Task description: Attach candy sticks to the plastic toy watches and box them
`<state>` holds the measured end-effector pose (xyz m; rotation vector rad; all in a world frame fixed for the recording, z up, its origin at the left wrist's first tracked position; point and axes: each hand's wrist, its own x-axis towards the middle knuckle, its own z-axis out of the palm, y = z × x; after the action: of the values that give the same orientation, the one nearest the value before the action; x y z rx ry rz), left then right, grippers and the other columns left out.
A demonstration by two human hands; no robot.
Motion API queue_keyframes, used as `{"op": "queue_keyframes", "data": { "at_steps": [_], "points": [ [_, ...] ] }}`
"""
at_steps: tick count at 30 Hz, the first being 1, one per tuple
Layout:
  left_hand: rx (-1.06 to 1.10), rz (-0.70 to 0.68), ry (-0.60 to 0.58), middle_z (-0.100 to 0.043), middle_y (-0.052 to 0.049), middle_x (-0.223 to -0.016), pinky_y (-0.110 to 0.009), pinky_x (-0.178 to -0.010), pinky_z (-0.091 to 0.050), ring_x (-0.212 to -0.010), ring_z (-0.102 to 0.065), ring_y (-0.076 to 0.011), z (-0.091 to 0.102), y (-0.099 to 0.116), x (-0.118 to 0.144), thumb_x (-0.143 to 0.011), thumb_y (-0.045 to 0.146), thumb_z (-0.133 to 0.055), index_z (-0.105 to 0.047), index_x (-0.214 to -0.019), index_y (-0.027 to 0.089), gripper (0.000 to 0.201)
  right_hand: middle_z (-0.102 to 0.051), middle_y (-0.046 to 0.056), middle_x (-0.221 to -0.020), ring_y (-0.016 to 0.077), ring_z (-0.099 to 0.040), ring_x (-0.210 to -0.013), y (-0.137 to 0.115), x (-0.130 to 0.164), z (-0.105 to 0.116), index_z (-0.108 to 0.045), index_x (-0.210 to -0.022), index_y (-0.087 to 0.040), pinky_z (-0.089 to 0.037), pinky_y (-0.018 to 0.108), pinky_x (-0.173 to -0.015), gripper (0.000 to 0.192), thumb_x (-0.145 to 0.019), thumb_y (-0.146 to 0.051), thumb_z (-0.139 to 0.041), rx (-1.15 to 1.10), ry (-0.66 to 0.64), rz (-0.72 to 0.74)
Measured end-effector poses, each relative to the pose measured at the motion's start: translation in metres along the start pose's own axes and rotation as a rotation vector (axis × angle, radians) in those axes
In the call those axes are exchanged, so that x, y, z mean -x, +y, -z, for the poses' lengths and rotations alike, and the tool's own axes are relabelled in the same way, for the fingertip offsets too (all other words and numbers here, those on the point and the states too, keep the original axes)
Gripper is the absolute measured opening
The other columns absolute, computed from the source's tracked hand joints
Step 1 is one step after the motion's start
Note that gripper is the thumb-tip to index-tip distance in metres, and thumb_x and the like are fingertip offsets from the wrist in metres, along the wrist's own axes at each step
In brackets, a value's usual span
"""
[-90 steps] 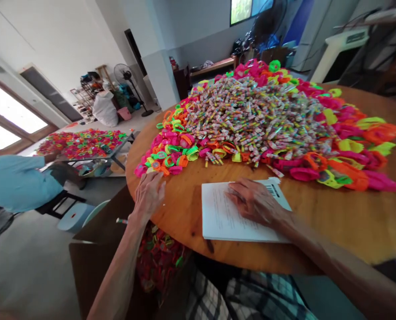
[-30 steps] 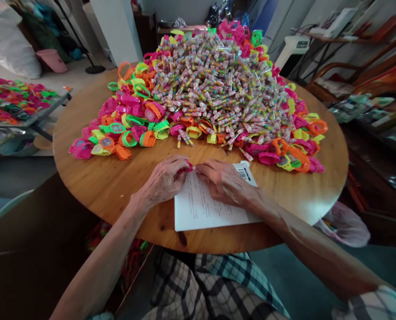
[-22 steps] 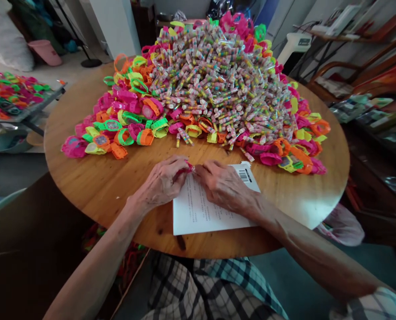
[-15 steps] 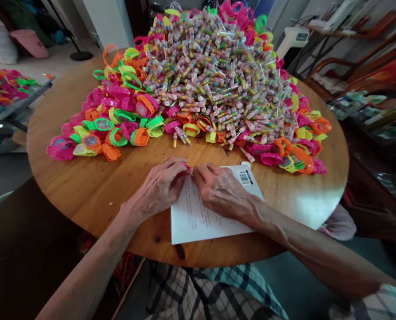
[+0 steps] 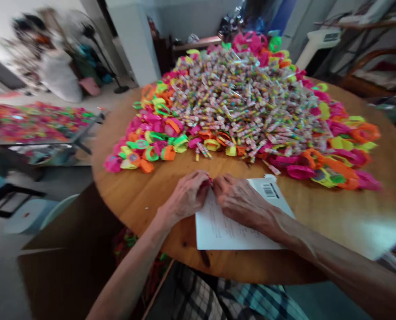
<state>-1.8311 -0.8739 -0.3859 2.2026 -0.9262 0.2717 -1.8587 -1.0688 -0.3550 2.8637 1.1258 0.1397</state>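
My left hand (image 5: 188, 195) is closed, thumb and fingers pinching a small pink plastic piece (image 5: 210, 180) that is mostly hidden. Right against it, my right hand (image 5: 239, 198) has its fingers curled together at the same spot; what they grip is covered. Both hands are over the near part of the round table, the right one on a white printed booklet (image 5: 224, 235) with a barcode. Beyond them rises a big heap of clear-wrapped candy rolls (image 5: 244, 98), ringed by bright plastic toy watches (image 5: 168, 153) in pink, orange, green and yellow.
The round wooden table (image 5: 134, 195) carries all this. To the left, a low table holds more colourful plastic pieces (image 5: 34, 122). An open cardboard box (image 5: 61, 275) stands below the table's left edge. A wooden chair (image 5: 367, 66) is at the back right.
The head view has swung left and up, so the whole scene sits further right and lower. Both hands keep together over the booklet, in nearly the same pose.
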Motion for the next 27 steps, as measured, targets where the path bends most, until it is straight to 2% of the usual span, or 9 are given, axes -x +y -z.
{"op": "queue_keyframes", "data": {
  "at_steps": [3, 5, 7, 10, 13, 15, 19, 23, 27],
  "points": [
    [-0.054, 0.033, 0.012, -0.071, -0.01, -0.099, -0.036, -0.083, -0.057, -0.096, -0.068, -0.0222, 0.007, 0.002, 0.003, -0.096, 0.01, -0.051, -0.06, -0.097, 0.019, 0.012, -0.071, 0.015, -0.092, 0.022, -0.062, -0.08, 0.004, -0.001, 0.002, -0.073, -0.097, -0.01, -0.039, 0.035, -0.068, 0.024, -0.101, -0.017, -0.05, -0.094, 0.048, -0.047],
    [-0.131, 0.084, 0.069, -0.071, -0.01, -0.102, -0.038, -0.085, -0.057, -0.098, -0.067, -0.0227, 0.024, 0.009, 0.018, -0.096, 0.01, -0.052, -0.061, -0.098, 0.019, 0.013, -0.072, 0.012, -0.09, 0.0197, -0.059, -0.072, 0.009, -0.004, 0.009, -0.072, -0.096, -0.011, -0.034, 0.035, -0.064, 0.032, -0.106, -0.031, -0.048, -0.188, 0.078, -0.088],
    [-0.21, 0.178, 0.15, -0.07, -0.01, -0.11, -0.04, -0.09, -0.057, -0.104, -0.067, -0.0227, 0.05, 0.017, 0.05, -0.096, 0.013, -0.053, -0.063, -0.1, 0.021, 0.013, -0.072, 0.01, -0.086, 0.0179, -0.055, -0.068, 0.014, -0.012, 0.015, -0.071, -0.094, -0.013, -0.029, 0.035, -0.062, 0.036, -0.107, -0.035, -0.045, -0.242, 0.102, -0.142],
    [-0.328, 0.372, 0.27, -0.07, -0.009, -0.114, -0.041, -0.092, -0.058, -0.105, -0.069, -0.0237, 0.101, 0.021, 0.115, -0.096, 0.022, -0.057, -0.061, -0.1, 0.024, 0.006, -0.071, 0.009, -0.084, 0.0166, -0.052, -0.068, 0.021, -0.035, 0.014, -0.071, -0.092, -0.015, -0.024, 0.034, -0.061, 0.027, -0.102, -0.022, -0.047, -0.228, 0.075, -0.139],
    [-0.612, 0.562, 0.305, -0.07, -0.011, -0.116, -0.048, -0.092, -0.058, -0.106, -0.069, -0.0305, 0.144, 0.015, 0.168, -0.092, 0.033, -0.059, -0.063, -0.092, 0.025, 0.008, -0.073, 0.01, -0.094, 0.0179, -0.056, -0.077, 0.023, -0.067, 0.007, -0.073, -0.098, -0.015, -0.03, 0.032, -0.064, 0.025, -0.096, -0.013, -0.048, -0.191, 0.036, -0.121],
    [-0.709, 0.643, 0.333, -0.071, -0.011, -0.118, -0.048, -0.089, -0.059, -0.104, -0.069, -0.0316, 0.155, 0.014, 0.181, -0.091, 0.038, -0.06, -0.066, -0.095, 0.025, 0.015, -0.074, 0.012, -0.1, 0.0202, -0.06, -0.087, 0.021, -0.086, 0.005, -0.075, -0.1, -0.015, -0.037, 0.031, -0.071, 0.029, -0.096, -0.01, -0.047, -0.189, 0.036, -0.141],
    [-0.563, 0.638, 0.337, -0.074, -0.009, -0.107, -0.038, -0.08, -0.059, -0.09, -0.072, -0.0248, 0.138, 0.012, 0.15, -0.095, 0.041, -0.057, -0.069, -0.11, 0.022, 0.026, -0.074, 0.014, -0.106, 0.0248, -0.065, -0.1, 0.014, -0.105, 0.009, -0.076, -0.109, -0.015, -0.046, 0.034, -0.081, 0.034, -0.095, -0.007, -0.046, -0.183, 0.058, -0.185],
    [-0.483, 0.577, 0.248, -0.076, -0.008, -0.099, -0.035, -0.077, -0.055, -0.084, -0.072, -0.0227, 0.108, 0.0, 0.077, -0.096, 0.034, -0.057, -0.069, -0.112, 0.019, 0.025, -0.073, 0.016, -0.111, 0.0247, -0.066, -0.103, 0.014, -0.103, 0.015, -0.074, -0.113, -0.012, -0.047, 0.033, -0.084, 0.03, -0.095, -0.008, -0.05, -0.159, 0.035, -0.211],
    [-0.57, 0.584, 0.149, -0.076, -0.011, -0.096, -0.035, -0.078, -0.051, -0.089, -0.072, -0.0257, 0.09, -0.022, 0.011, -0.096, 0.033, -0.06, -0.068, -0.103, 0.017, 0.02, -0.073, 0.016, -0.105, 0.0225, -0.067, -0.097, 0.02, -0.09, 0.016, -0.073, -0.112, -0.009, -0.047, 0.03, -0.082, 0.027, -0.095, -0.01, -0.052, -0.127, 0.006, -0.235]
  ]
}}
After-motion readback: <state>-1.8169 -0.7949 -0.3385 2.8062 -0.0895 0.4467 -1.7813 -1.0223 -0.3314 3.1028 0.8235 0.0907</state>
